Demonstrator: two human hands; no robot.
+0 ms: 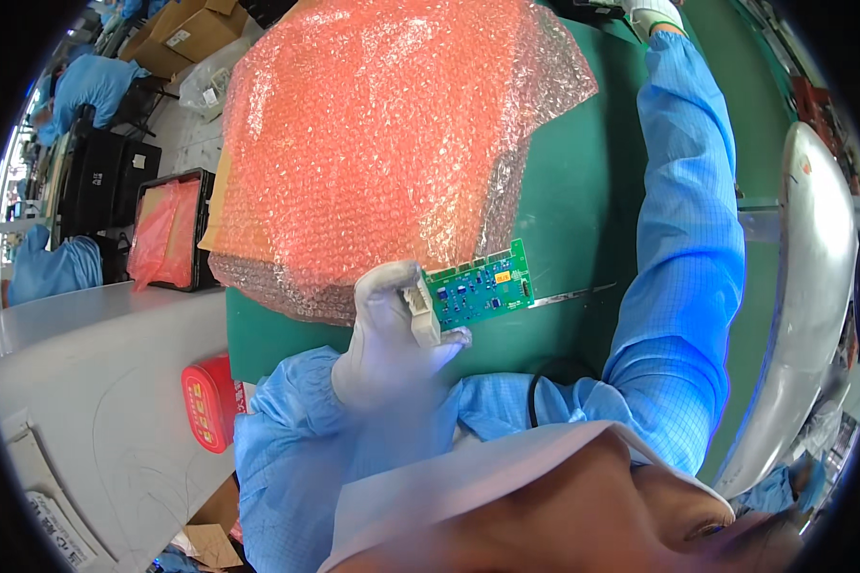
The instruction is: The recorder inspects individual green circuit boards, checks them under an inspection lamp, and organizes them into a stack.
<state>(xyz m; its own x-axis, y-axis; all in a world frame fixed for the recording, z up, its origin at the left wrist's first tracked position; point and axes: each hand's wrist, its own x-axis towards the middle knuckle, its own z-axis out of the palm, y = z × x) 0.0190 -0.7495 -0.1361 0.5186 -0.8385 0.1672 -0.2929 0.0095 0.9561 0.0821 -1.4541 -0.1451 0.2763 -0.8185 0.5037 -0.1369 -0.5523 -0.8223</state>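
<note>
Head view: left hand (392, 334), gloved, pinched on a green circuit board (478, 288) by its white connector, held above the green mat (573, 191), beside pink bubble wrap (382, 134). Right hand (652, 13) far off at the top edge, grip unclear. Step: board under inspection, likely; next move needs a steady edge hold.

A large pink bubble-wrap sheet (382, 143) fills the upper centre of the frame. Bare green mat (573, 201) lies open just to its right, bounded by the outstretched blue sleeve (688, 239).
</note>
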